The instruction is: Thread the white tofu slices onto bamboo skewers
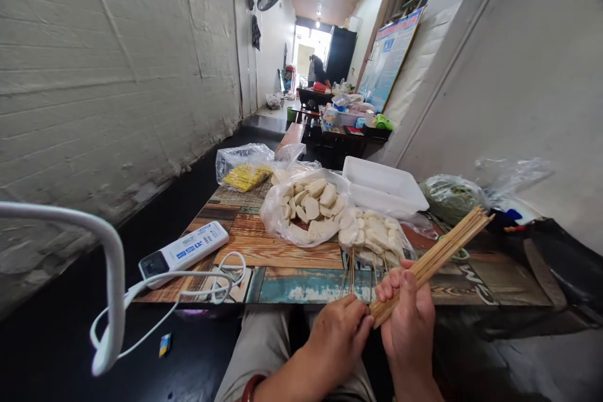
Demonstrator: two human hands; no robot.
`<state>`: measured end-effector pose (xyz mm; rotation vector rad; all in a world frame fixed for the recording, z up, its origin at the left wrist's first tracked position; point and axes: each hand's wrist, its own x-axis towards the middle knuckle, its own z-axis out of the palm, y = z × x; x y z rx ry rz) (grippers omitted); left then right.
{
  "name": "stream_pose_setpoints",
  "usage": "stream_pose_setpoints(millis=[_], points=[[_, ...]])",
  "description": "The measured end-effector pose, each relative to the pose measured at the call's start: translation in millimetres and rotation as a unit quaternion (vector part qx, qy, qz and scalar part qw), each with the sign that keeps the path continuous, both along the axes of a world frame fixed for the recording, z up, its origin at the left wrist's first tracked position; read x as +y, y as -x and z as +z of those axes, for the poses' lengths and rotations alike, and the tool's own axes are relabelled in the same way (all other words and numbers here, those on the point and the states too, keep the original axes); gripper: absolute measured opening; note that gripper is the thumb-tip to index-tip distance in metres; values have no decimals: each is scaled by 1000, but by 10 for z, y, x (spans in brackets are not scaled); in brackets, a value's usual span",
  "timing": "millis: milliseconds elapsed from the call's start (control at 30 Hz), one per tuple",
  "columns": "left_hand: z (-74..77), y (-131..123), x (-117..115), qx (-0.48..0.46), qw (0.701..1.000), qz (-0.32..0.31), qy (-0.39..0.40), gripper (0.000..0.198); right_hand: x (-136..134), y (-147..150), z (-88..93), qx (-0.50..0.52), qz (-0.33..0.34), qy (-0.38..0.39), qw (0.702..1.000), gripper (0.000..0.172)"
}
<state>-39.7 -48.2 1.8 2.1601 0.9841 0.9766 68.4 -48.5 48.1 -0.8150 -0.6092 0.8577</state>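
A thick bundle of thin wooden sticks slants up to the right over the table's front edge. My right hand is wrapped round its lower part. At the bundle's lower end, my left hand is closed, fingers pressed together; what it pinches is hidden. Just beyond my hands, pale pieces on sticks lie in a pile on clear plastic, their sticks pointing toward me. Left of this pile, an open clear bag holds many pale slices.
Behind the pile stands a white tray. A bag with yellow contents lies back left, a white power bank with a cable front left. Bagged greens sit at the right. A person is far down the room.
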Motion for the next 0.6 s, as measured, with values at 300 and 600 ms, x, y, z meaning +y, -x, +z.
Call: stream_pose_setpoints(millis=[300, 600], points=[[85, -18, -3, -17, 997, -80, 7, 20, -83, -125, -43, 16, -12, 7, 1000, 18], [116, -15, -6, 52, 976, 1, -211, 15, -57, -157, -7, 47, -8, 22, 999, 19]])
